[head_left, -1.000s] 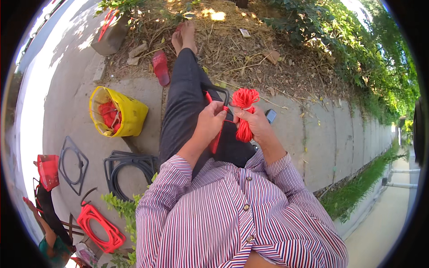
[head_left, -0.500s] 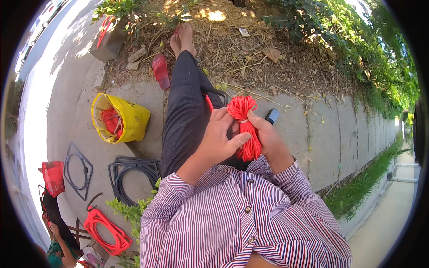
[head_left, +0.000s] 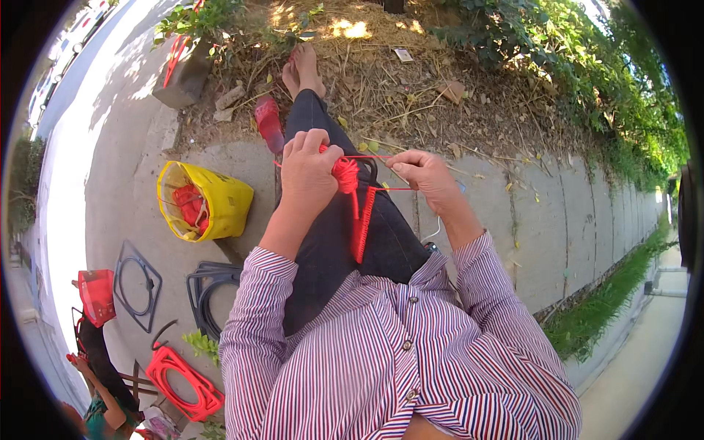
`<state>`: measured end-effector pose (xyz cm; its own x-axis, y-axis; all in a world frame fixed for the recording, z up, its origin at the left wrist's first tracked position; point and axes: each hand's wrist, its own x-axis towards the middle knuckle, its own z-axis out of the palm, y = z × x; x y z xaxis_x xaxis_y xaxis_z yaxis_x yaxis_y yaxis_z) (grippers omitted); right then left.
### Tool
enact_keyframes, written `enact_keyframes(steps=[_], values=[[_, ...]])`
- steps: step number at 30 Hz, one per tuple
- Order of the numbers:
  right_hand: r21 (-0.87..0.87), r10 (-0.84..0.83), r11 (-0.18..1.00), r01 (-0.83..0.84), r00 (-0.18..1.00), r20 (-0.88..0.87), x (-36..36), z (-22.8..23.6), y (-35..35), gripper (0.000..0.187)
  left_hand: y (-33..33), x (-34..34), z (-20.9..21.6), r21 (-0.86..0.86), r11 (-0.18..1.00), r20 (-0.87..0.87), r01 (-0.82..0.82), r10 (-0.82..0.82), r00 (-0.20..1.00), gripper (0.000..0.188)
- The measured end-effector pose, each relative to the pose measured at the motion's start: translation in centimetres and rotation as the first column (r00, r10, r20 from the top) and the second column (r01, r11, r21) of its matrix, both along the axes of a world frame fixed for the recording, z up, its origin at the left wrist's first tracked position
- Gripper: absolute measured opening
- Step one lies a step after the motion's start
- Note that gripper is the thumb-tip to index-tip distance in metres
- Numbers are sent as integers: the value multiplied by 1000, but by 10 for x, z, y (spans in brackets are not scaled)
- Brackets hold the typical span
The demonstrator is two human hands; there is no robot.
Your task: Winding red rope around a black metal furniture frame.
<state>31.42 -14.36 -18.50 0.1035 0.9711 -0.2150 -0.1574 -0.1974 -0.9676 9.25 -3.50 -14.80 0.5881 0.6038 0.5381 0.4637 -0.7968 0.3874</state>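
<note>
My left hand (head_left: 312,170) is closed around a bundle of red cord (head_left: 345,174), raised over my lap. To its right, my right hand (head_left: 429,178) pinches a strand of red cord (head_left: 370,156) that runs taut from the bundle. A second strand stretches from the right hand to the top of a narrow red strip with a ridged edge (head_left: 362,231), which lies against my dark trousers (head_left: 323,242). Whether that strip is knitted or solid I cannot tell. Part of the bundle is hidden behind my left fingers.
A yellow bag (head_left: 231,205) with red items stands at left. Near it lie black looped frames (head_left: 139,286) and a red looped frame (head_left: 187,385). A red slipper (head_left: 269,125) sits by my bare feet (head_left: 304,70). Another person's arm (head_left: 106,396) shows lower left.
My hands have moved apart and up; the left took the cord bundle leftward, while the right let go of it and drew a strand out to the right. The ridged red strip shows more.
</note>
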Motion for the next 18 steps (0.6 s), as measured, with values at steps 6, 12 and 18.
enact_keyframes(steps=[6, 12, 18], values=[[108, 26, 981, -160, 665, 746, -27, -18, 22, 55, -12, 39, -37, -91, 989, -474, -113, 57, 878, 21], [-4, 44, 998, -65, 622, 781, -14, -14, 13, 51, -32, 30, -39, -171, 984, 76, -49, 63, 995, 35], [183, -260, 955, 234, 957, 128, -14, 26, -20, 25, -57, 17, -45, -759, 645, 164, 85, 64, 984, 34]])
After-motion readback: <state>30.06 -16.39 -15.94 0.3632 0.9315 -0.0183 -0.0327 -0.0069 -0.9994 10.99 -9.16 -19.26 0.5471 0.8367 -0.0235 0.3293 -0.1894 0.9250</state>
